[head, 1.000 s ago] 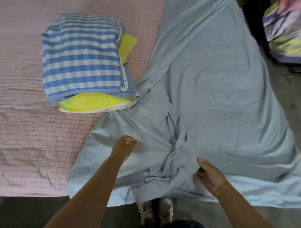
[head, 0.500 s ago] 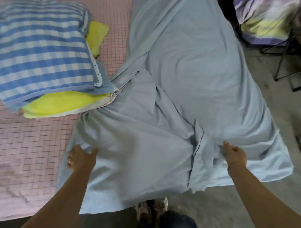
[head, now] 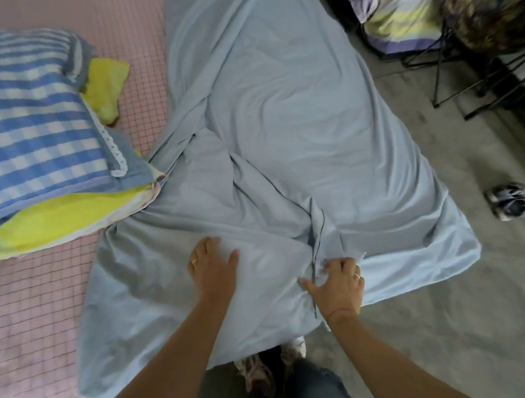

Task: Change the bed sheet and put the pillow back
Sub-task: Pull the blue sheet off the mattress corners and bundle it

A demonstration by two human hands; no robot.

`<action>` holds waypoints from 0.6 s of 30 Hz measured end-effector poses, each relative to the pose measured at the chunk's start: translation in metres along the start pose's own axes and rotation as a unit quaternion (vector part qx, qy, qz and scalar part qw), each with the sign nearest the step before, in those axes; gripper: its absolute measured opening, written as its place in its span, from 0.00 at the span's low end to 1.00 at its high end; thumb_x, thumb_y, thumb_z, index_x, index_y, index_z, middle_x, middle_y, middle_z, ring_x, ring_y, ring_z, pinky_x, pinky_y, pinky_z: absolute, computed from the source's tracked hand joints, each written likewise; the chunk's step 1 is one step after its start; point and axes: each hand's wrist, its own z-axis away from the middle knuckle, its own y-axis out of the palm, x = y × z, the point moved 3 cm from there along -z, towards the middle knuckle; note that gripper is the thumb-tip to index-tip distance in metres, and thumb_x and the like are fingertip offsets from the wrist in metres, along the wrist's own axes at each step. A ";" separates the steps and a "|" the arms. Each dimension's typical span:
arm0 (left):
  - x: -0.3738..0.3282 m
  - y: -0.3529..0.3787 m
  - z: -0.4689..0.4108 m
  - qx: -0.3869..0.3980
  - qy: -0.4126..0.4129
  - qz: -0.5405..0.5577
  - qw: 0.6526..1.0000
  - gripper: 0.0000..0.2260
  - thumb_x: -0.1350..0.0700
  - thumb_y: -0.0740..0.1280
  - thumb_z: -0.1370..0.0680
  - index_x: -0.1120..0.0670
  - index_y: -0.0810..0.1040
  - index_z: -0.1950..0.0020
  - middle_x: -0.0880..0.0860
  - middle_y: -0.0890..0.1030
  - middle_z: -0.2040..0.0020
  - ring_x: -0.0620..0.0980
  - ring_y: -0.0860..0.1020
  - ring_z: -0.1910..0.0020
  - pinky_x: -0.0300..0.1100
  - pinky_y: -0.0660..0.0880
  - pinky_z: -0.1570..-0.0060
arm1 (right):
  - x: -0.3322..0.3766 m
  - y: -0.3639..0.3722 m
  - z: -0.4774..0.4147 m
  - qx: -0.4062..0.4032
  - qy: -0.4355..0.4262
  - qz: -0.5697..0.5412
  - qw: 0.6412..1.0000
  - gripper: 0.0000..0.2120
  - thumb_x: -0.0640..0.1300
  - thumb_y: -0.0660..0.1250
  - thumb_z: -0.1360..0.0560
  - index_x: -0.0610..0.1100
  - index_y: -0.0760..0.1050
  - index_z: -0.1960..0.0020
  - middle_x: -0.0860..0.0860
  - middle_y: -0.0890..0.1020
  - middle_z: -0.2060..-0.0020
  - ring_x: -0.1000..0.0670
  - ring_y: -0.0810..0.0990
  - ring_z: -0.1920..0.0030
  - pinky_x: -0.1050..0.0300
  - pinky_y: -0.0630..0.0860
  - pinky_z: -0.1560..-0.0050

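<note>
1. We are standing at the bed's edge, patterned shoes (head: 255, 374) showing below the sheet's hem.
2. Our left hand (head: 213, 269) is lying flat on the light blue bed sheet (head: 282, 123), fingers spread, grasping nothing.
3. Our right hand (head: 337, 285) is clutching a bunched fold of that sheet at its dark seam.
4. The sheet is lying crumpled across the bed's right side.
5. Further left, a blue checked pillow (head: 44, 132) is resting on a yellow pillow (head: 62, 217), both on the pink grid bed cover (head: 35, 296).
6. Far right, a shoe (head: 508, 202) is lying on the floor (head: 409, 342).
</note>
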 end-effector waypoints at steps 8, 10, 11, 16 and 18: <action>-0.071 0.028 0.004 0.045 0.088 0.053 0.994 0.15 0.51 0.69 0.24 0.56 0.77 0.40 0.54 0.75 0.38 0.55 0.71 0.37 0.45 0.62 0.39 | -0.022 0.009 -0.014 0.048 0.034 -0.111 0.992 0.10 0.55 0.71 0.28 0.50 0.76 0.54 0.50 0.70 0.47 0.48 0.72 0.45 0.54 0.68 0.39; -0.082 0.039 0.007 0.069 0.104 0.057 0.991 0.14 0.50 0.69 0.23 0.55 0.77 0.41 0.53 0.76 0.40 0.54 0.72 0.38 0.45 0.64 0.40 | -0.032 0.015 -0.018 0.081 0.055 -0.231 0.968 0.11 0.49 0.75 0.30 0.49 0.74 0.64 0.51 0.73 0.53 0.49 0.76 0.52 0.55 0.72 0.45; -0.087 0.044 0.009 0.078 0.110 0.062 0.989 0.13 0.50 0.69 0.23 0.55 0.78 0.42 0.53 0.76 0.41 0.54 0.72 0.39 0.45 0.65 0.40 | -0.038 0.017 -0.020 0.094 0.073 -0.296 0.948 0.14 0.47 0.77 0.32 0.47 0.72 0.67 0.51 0.75 0.57 0.50 0.77 0.57 0.58 0.74 0.50; -0.119 0.070 0.025 0.104 0.117 0.088 0.984 0.11 0.49 0.69 0.23 0.54 0.79 0.46 0.48 0.75 0.47 0.50 0.74 0.44 0.43 0.67 0.41 | -0.071 -0.002 -0.025 0.133 0.108 -0.467 0.867 0.12 0.43 0.75 0.29 0.40 0.73 0.64 0.47 0.76 0.67 0.51 0.73 0.66 0.65 0.71 0.64; -0.135 0.081 0.032 0.112 0.117 0.095 0.982 0.11 0.49 0.69 0.24 0.54 0.79 0.46 0.49 0.76 0.47 0.51 0.76 0.45 0.45 0.70 0.41 | -0.091 -0.013 -0.030 0.124 0.108 -0.491 0.856 0.13 0.42 0.73 0.28 0.41 0.71 0.64 0.47 0.73 0.68 0.51 0.70 0.65 0.59 0.69 0.62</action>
